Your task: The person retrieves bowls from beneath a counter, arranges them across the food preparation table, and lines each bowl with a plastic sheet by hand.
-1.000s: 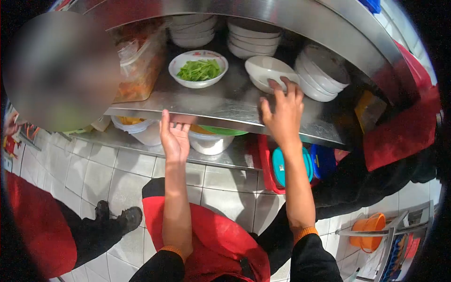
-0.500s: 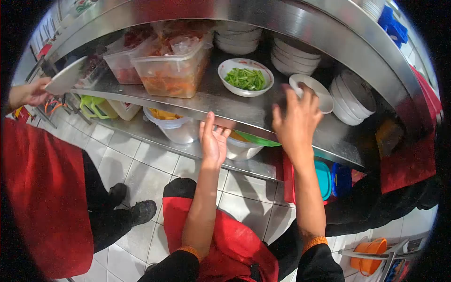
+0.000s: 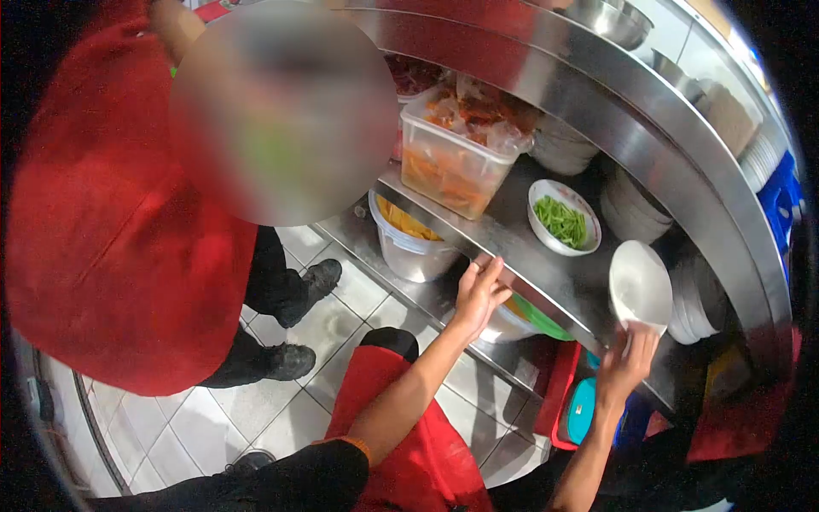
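My right hand (image 3: 627, 365) pinches the near rim of an empty white bowl (image 3: 641, 286), which is tilted on or just above the steel shelf. At the front edge of that shelf (image 3: 546, 294) is my left hand (image 3: 482, 299), its fingers stretched out against the metal and holding nothing. A white bowl of chopped green vegetable (image 3: 563, 218) stands on the shelf between my hands and the back. Behind it and to the right are stacked white bowls (image 3: 633, 209).
A co-worker in a red apron (image 3: 128, 256) stands close at left. A clear tub of orange food (image 3: 456, 166) occupies the shelf's left part. Below stand a bucket of yellow food (image 3: 409, 247) and a teal-lidded container (image 3: 581, 411). A steel ledge (image 3: 631, 111) overhangs the shelf.
My right hand has closed on the empty bowl's rim, and the bowl is now tilted. The view has turned left, bringing the co-worker further into sight. My left hand stays at the shelf edge.
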A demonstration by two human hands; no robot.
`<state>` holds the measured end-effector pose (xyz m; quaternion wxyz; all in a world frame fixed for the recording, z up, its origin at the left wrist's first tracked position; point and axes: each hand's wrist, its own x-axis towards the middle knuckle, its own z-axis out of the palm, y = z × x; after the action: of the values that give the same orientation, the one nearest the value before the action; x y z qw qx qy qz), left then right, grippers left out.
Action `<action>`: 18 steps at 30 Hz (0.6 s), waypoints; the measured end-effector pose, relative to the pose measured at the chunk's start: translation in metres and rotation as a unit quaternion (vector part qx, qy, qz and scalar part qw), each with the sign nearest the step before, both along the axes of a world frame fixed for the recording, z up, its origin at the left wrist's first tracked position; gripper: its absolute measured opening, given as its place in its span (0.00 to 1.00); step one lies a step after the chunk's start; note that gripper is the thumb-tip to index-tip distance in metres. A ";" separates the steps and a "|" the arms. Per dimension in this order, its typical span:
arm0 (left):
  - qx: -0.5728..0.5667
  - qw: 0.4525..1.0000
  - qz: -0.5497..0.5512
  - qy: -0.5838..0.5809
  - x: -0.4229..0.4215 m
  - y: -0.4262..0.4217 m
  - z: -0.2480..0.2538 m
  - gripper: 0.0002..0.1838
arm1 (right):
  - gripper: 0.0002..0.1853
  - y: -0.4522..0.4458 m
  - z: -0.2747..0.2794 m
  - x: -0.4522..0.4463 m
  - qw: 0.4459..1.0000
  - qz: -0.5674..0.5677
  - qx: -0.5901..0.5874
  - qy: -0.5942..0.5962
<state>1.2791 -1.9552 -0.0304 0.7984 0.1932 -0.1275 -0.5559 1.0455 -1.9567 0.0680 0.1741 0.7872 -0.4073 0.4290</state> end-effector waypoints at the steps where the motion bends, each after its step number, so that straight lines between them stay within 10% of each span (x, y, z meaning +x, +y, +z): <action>1: 0.080 0.988 -0.004 -0.134 0.005 0.011 0.008 0.20 | 0.20 0.013 0.003 0.002 0.999 0.041 -0.010 0.008; 4: 0.138 0.906 -0.020 -0.399 0.019 0.070 0.027 0.29 | 0.18 0.049 0.023 0.025 0.987 0.156 0.023 0.042; 7: 0.093 0.923 -0.174 -0.332 0.028 0.123 0.092 0.32 | 0.18 0.057 0.035 0.057 0.952 0.279 0.065 0.107; 12: 0.073 0.974 -0.064 -0.206 0.051 0.124 0.085 0.20 | 0.17 0.036 0.048 0.112 0.905 0.378 -0.002 0.194; 18: 0.067 0.984 0.104 -0.132 0.102 0.100 0.086 0.20 | 0.27 0.020 0.049 0.123 0.932 0.362 0.005 0.034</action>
<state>1.3816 -1.8557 0.0555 0.8133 0.3301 -0.1734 -0.4467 1.1682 -1.9372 0.1166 0.0166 0.8962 -0.0911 0.4339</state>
